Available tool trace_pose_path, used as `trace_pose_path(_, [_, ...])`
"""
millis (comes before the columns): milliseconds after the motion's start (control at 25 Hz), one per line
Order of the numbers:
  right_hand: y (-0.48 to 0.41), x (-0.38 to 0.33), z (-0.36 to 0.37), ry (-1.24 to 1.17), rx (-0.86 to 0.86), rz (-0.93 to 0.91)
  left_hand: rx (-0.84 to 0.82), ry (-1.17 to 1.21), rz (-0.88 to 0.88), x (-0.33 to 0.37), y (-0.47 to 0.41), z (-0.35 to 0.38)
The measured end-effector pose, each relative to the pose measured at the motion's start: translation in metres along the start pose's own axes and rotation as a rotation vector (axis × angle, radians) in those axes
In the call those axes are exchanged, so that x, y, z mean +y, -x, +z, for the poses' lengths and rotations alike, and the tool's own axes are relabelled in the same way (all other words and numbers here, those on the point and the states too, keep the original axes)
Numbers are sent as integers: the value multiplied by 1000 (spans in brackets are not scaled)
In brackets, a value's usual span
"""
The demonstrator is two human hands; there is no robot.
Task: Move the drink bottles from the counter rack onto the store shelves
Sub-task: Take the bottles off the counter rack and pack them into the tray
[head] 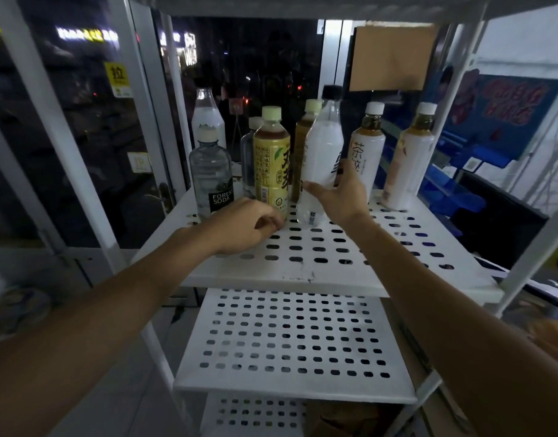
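The right hand (340, 193) is wrapped around the lower body of a cloudy white bottle with a black cap (322, 159), thumb across the front and fingers behind; the bottle leans to the right, its base touching or just above the perforated white shelf (334, 266). The left hand (249, 225) rests on the same shelf with its fingers curled loosely inward, holding nothing, its knuckles just beside the foot of a yellow-labelled tea bottle (271, 162).

That tea bottle stands upright with a pale green cap. To its left stands a clear bottle labelled FOREST SODA (212, 178), and behind that a taller clear bottle with milky contents (207, 115). Between the soda and the yellow tea bottle, a small clear bottle (248, 156) is partly hidden. Behind the tilted white bottle, a second brown tea bottle (306, 134) shows its neck and pale cap. To the right of the right hand stands a white-labelled tea bottle with a white cap (366, 152), and further right, near the shelf's edge, another white-capped bottle with a pale label (408, 159).

Below this shelf sits a lower perforated shelf (296, 339) with nothing on its visible surface. White uprights (66, 137) frame the unit. A brown cardboard sheet (394, 56) hangs above the bottles on the right, a dark glass door (82, 105) with a yellow sticker lies to the left, and a blue poster (498, 111) lies on the right.
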State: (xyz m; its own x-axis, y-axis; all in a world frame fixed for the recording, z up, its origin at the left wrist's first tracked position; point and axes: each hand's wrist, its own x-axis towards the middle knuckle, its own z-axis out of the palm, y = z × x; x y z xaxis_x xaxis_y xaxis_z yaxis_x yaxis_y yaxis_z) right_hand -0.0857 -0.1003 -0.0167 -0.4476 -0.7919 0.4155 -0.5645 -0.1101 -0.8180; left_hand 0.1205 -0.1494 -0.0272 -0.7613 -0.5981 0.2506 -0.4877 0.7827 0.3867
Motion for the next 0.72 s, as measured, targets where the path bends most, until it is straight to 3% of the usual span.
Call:
trace_pose_path(120, [16, -6, -9, -60, -6, 25, 9, 68, -17, 4, 10, -6])
trace_pose_path(320, [44, -19, -25, -285, -80, 134, 158, 397, -85, 16, 27, -14])
trace_pose_path(440, [63, -29, -30, -417, -78, 200, 136, 440, -83, 23, 38, -16])
trace_pose_path(600, [87, -41, -42, -440, -50, 201, 62, 579, -96, 42, 47, -6])
trace_pose_path(720, [110, -47, -50, -396, -24, 192, 100, 575, -82, 67, 52, 13])
